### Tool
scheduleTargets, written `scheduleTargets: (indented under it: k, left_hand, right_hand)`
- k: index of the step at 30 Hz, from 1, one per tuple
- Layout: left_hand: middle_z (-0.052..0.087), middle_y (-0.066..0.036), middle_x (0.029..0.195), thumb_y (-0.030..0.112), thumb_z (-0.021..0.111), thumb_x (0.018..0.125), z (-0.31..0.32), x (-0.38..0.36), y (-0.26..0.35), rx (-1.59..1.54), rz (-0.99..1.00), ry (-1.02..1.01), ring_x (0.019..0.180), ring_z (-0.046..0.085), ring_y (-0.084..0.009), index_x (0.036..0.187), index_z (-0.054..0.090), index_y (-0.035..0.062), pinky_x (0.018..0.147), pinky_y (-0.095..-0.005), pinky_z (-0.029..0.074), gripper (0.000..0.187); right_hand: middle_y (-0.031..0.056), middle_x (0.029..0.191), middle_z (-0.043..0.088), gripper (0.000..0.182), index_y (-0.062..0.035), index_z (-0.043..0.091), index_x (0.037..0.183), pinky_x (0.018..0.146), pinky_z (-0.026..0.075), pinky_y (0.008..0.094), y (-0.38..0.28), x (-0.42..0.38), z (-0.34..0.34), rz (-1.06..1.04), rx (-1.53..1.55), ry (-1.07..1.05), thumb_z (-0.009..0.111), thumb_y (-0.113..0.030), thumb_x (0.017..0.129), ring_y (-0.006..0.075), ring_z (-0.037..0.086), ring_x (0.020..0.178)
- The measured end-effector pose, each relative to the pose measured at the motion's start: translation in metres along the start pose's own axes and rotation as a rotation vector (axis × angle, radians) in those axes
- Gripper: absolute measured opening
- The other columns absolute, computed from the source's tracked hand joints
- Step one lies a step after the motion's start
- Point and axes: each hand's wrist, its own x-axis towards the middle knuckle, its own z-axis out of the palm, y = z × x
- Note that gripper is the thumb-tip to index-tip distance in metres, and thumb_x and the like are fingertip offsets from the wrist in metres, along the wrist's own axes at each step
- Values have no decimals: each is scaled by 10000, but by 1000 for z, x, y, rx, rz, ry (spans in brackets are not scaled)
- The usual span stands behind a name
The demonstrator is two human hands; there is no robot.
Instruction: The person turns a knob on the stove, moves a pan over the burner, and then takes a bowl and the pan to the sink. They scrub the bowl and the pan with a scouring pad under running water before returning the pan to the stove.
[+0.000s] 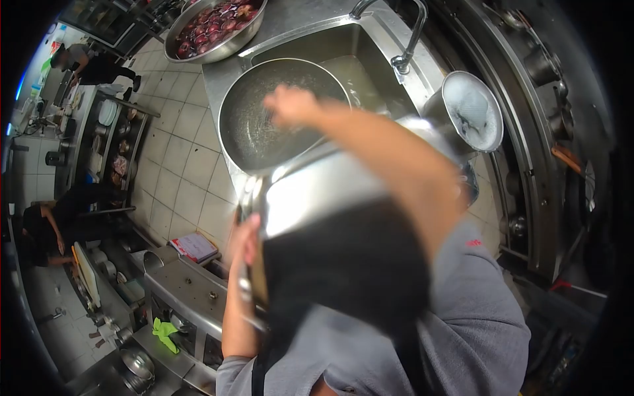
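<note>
A large round frying pan (246, 135) with a grey, scuffed inside lies across the near left part of the sink. My right hand (294, 105) is over the inside of the pan, fingers curled together; what they hold, if anything, is hidden and blurred. My left hand (246, 239) is closed around what looks like the pan's metal handle, near my body, smeared by motion. Beyond the pan, the steel sink (343, 43) holds cloudy water, with a curved faucet (416, 39) over its far right corner.
A steel bowl (247, 36) of dark red onions in liquid stands at the upper left. At right is a container with a foamy top (472, 112). Shelves with pans line the far right. A steel counter (188, 290) and green cloth (164, 333) are lower left. Two people work at left.
</note>
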Motion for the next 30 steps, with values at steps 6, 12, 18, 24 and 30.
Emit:
scheduleTargets:
  k: [6,12,18,24,30]
  left_hand:
    - [439,3,602,193,643,986,-54,43,-48,-164,-180,43,423,378,-82,903,472,82,383,-242,315,220]
    - [437,3,596,192,633,987,-29,7,-11,-52,-67,3,416,376,-84,912,482,81,378,-243,314,202]
    - [436,3,590,191,624,988,-24,-13,2,-20,-38,1,410,375,-86,921,492,81,373,-243,312,185]
    - [435,3,583,190,615,990,-18,-26,14,0,-21,-11,403,373,-88,929,501,81,368,-243,311,169]
    - [431,8,579,210,594,998,-50,9,-38,-97,144,73,387,355,-84,953,512,75,353,-237,286,164]
  right_hand:
    - [144,1063,626,269,-177,653,1084,765,568,471,-45,-11,-25,-158,-2,68,689,-252,829,330,670,920]
    - [135,1040,624,306,-154,628,1058,823,560,452,-42,30,10,245,92,360,734,-275,798,343,667,936]
    - [155,1055,610,305,-124,606,1076,845,521,509,-59,55,0,832,585,644,706,-336,881,394,645,977]
    - [171,1145,625,391,-196,630,1215,932,527,476,-38,61,-6,653,538,519,700,-355,865,360,646,1100]
    - [145,1053,656,368,-168,688,1113,883,539,478,-73,22,-47,-32,274,47,733,-367,807,340,658,1060]
